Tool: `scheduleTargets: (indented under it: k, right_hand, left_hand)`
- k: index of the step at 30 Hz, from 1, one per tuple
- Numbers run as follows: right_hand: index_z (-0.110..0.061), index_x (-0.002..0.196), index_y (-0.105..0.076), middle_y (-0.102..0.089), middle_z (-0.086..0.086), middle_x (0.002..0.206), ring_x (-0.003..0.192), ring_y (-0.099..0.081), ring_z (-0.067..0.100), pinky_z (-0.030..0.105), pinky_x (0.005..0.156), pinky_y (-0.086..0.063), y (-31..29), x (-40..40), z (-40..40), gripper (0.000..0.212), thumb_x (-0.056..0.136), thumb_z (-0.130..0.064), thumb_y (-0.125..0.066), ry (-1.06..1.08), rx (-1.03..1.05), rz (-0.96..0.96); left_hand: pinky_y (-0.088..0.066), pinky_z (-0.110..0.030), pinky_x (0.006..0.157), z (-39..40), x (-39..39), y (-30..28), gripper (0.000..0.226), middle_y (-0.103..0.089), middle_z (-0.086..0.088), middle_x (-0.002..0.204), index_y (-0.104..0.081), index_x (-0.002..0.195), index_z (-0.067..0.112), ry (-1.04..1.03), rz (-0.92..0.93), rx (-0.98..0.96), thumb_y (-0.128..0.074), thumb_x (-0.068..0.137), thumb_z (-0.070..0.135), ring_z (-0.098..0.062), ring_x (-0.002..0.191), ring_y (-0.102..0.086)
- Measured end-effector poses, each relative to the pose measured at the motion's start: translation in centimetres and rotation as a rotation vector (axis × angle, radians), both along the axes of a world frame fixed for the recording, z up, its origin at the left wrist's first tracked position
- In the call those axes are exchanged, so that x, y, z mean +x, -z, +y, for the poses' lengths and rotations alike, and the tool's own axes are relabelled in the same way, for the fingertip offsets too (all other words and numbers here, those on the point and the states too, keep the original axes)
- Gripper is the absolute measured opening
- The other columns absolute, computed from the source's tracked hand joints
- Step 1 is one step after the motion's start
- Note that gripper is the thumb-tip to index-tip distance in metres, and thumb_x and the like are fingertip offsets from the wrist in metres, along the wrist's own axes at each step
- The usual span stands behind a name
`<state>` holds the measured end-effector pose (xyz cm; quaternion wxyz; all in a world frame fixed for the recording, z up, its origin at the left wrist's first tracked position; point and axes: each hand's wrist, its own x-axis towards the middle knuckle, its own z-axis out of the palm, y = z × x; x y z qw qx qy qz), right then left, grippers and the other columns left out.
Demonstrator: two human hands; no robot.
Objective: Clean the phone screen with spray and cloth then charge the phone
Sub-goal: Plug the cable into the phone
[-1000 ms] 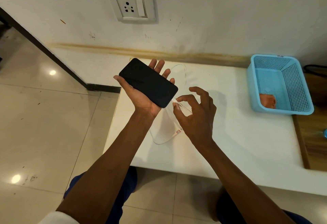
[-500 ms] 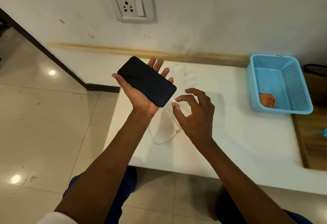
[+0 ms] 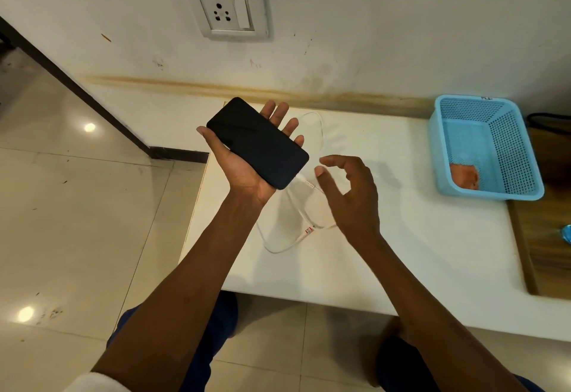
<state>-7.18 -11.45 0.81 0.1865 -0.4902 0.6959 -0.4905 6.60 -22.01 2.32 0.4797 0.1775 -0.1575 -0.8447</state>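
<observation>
Home room: wall socket (image 3: 227, 9), tiled floor (image 3: 77, 221)

Scuffed white wall (image 3: 401, 20) with a white socket plate (image 3: 227, 9), glossy beige tiled floor (image 3: 77, 221), white rectangular surface (image 3: 417, 252) against it.

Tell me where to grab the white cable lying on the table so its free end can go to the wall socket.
Take the white cable at the stiff plug with the red-marked tag, pinching from above with the right hand. It lies flat on the table, clear of the phone, and seems the firmest part.
</observation>
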Motion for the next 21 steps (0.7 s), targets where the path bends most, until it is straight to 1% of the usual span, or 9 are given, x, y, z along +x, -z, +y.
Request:
scheduleTargets:
  k: [2, 4, 6, 8, 10, 12, 14, 16, 21]
  right_hand:
    - [-0.050, 0.101, -0.059, -0.062, -0.033, 0.106, 0.107, -0.060, 0.001, 0.041, 0.094, -0.053, -0.1, -0.9, -0.2, 0.010, 0.091, -0.050, -0.058, -0.006, 0.035, -0.118]
    - [-0.050, 0.107, -0.059, -0.062, -0.031, 0.108, 0.106, -0.061, 0.002, 0.039, 0.091, -0.055, -0.4, -1.6, -0.3, 0.017, 0.090, -0.049, -0.057, -0.026, 0.051, -0.118]
    - [-0.047, 0.117, -0.057, -0.059, -0.030, 0.112, 0.107, -0.059, 0.003, 0.035, 0.089, -0.055, -0.5, -1.9, -0.3, 0.029, 0.089, -0.053, -0.059, -0.070, 0.056, -0.037]
    - [-0.039, 0.130, -0.053, -0.055, -0.024, 0.122, 0.111, -0.057, 0.004, 0.031, 0.091, -0.053, -0.3, -1.7, -0.1, 0.051, 0.085, -0.061, -0.061, -0.124, 0.071, 0.099]
    - [-0.036, 0.140, -0.042, -0.054, -0.018, 0.133, 0.117, -0.054, 0.007, 0.031, 0.095, -0.050, -0.1, -1.3, 0.0, 0.072, 0.080, -0.072, -0.059, -0.160, 0.109, 0.211]
    - [-0.037, 0.144, -0.035, -0.053, -0.014, 0.138, 0.121, -0.054, 0.011, 0.033, 0.096, -0.046, 0.0, -1.2, 0.0, 0.084, 0.075, -0.082, -0.054, -0.169, 0.148, 0.274]
    - [-0.038, 0.146, -0.031, -0.053, -0.013, 0.140, 0.123, -0.054, 0.012, 0.033, 0.097, -0.043, 0.2, -1.3, 0.1, 0.090, 0.072, -0.087, -0.050, -0.165, 0.198, 0.311]
    - [-0.038, 0.147, -0.028, -0.051, -0.011, 0.142, 0.124, -0.053, 0.014, 0.036, 0.099, -0.044, 0.3, -1.3, 0.1, 0.094, 0.071, -0.088, -0.049, -0.160, 0.240, 0.319]
    - [-0.037, 0.149, -0.024, -0.045, -0.008, 0.148, 0.131, -0.048, 0.016, 0.043, 0.105, -0.047, 0.4, -1.2, 0.3, 0.095, 0.071, -0.084, -0.052, -0.167, 0.268, 0.235]
  left_hand:
    - [-0.035, -0.054, 0.111, 0.1, -0.2, -0.2, 0.110, -0.047, -0.010, 0.149, -0.036, 0.150, 0.014, 0.013, -0.014, 0.000, -0.016, 0.075, 0.092, -0.035, 0.135, -0.046]
    - [-0.038, -0.051, 0.110, 0.2, -0.5, -0.3, 0.110, -0.048, -0.009, 0.148, -0.036, 0.150, 0.014, 0.022, -0.048, 0.001, -0.014, 0.075, 0.092, -0.034, 0.134, -0.048]
    - [-0.042, -0.049, 0.107, 0.3, -0.7, -0.2, 0.109, -0.050, -0.009, 0.147, -0.038, 0.150, 0.015, 0.012, -0.098, 0.004, -0.013, 0.075, 0.092, -0.034, 0.131, -0.051]
    - [-0.041, -0.049, 0.107, 0.5, -1.0, 0.0, 0.107, -0.052, -0.009, 0.145, -0.040, 0.148, 0.016, -0.004, -0.124, 0.009, -0.012, 0.076, 0.091, -0.034, 0.130, -0.052]
    - [-0.041, -0.049, 0.108, 0.5, -1.3, 0.1, 0.104, -0.054, -0.007, 0.143, -0.040, 0.148, 0.018, -0.022, -0.154, 0.010, -0.011, 0.078, 0.089, -0.034, 0.128, -0.054]
    - [-0.038, -0.051, 0.110, 0.6, -1.7, 0.2, 0.100, -0.054, -0.006, 0.143, -0.040, 0.148, 0.020, -0.030, -0.172, 0.016, -0.010, 0.080, 0.087, -0.035, 0.128, -0.054]
    - [-0.035, -0.053, 0.113, 0.6, -2.0, 0.3, 0.097, -0.053, -0.006, 0.144, -0.039, 0.148, 0.021, -0.029, -0.174, 0.020, -0.011, 0.081, 0.086, -0.035, 0.128, -0.054]
    - [-0.034, -0.054, 0.113, 0.8, -2.2, 0.4, 0.096, -0.052, -0.005, 0.145, -0.039, 0.148, 0.022, -0.016, -0.177, 0.024, -0.012, 0.081, 0.085, -0.035, 0.129, -0.053]
    - [-0.034, -0.052, 0.114, 1.4, -3.3, 0.3, 0.093, -0.053, -0.005, 0.144, -0.039, 0.148, 0.021, 0.007, -0.217, 0.060, -0.016, 0.083, 0.083, -0.035, 0.129, -0.053]
